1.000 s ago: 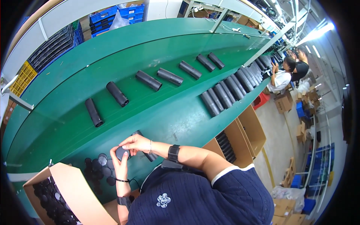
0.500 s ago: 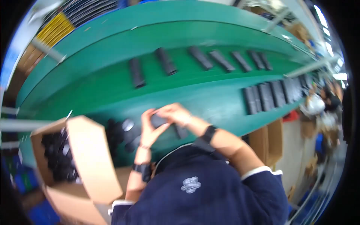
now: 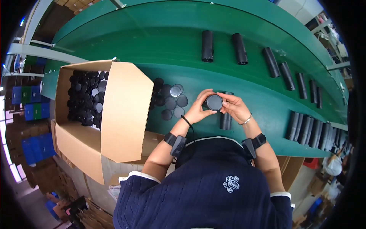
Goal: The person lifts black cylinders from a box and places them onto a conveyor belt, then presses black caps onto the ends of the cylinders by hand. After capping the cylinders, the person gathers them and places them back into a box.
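Head view: a round, flat-faced black cap [image 3: 214, 102] is gripped between both bare hands, face toward the camera, above the smooth green bench [image 3: 259, 114]. Its left side is held by the curled thumb and fingers of the left hand [image 3: 199, 107]; its right edge is pinched by the thumb and fingers of the right hand [image 3: 235, 107]. Whether anything is attached under the cap cannot be told. One dark cylindrical tube [image 3: 225, 121] is seen lying on the bench, partly covered by the right hand; contact between them cannot be made out.

Progress, judged by layout: the cap looks mid-handling, not yet set down. At right on the bench, a row of black cylindrical tubes [image 3: 316, 131] is lined up side by side, probably the finished lot, though whether their ends are capped cannot be read. Apparently left: seven separate black tubes [image 3: 239, 49] are spread along the darker green belt [image 3: 171, 49]; loose black discs [image 3: 166, 89] are scattered left of the hands; more black discs [image 3: 87, 95] are heaped in an open-topped brown cardboard box [image 3: 126, 110]. At lower right, another brown cardboard carton [image 3: 292, 168] is partly hidden by the right arm; its contents cannot be seen.
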`<move>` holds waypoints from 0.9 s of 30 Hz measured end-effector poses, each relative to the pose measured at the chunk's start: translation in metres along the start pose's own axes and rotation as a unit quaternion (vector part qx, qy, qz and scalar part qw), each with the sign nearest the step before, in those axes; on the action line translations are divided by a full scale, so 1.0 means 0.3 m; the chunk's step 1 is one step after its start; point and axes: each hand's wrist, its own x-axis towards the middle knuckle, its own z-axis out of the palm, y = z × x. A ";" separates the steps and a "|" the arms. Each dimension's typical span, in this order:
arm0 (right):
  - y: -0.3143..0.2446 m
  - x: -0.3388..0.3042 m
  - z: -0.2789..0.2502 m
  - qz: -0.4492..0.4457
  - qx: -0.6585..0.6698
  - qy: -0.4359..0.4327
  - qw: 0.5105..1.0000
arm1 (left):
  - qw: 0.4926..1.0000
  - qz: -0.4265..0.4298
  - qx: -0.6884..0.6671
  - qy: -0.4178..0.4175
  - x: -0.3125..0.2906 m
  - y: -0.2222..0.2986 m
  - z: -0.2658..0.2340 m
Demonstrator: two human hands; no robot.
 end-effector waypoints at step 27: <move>0.206 -0.011 -0.232 0.084 -0.495 0.292 0.814 | 0.907 -0.176 -0.274 0.267 0.409 -0.101 -0.309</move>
